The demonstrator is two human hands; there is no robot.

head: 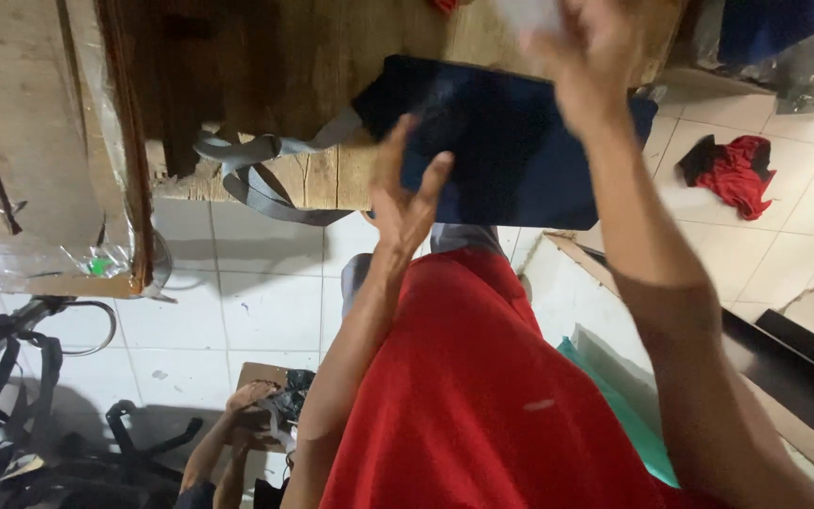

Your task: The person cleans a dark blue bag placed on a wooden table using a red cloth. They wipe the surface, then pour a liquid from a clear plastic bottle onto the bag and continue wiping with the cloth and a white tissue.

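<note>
Head view: your left hand is open, fingers spread, its fingertips at the near edge of the navy fabric bag. The bag lies flat on the wooden worktop, partly overhanging its near edge, with a grey strap trailing off to the left. Your right hand is raised above the bag's far edge; motion blur prevents a finding on its grip. A pale object above it is cropped. Recommendation: press the left palm flat so the overhanging bag cannot slide. A second person's hand works low on the tiled floor; a red cloth lies to the right.
</note>
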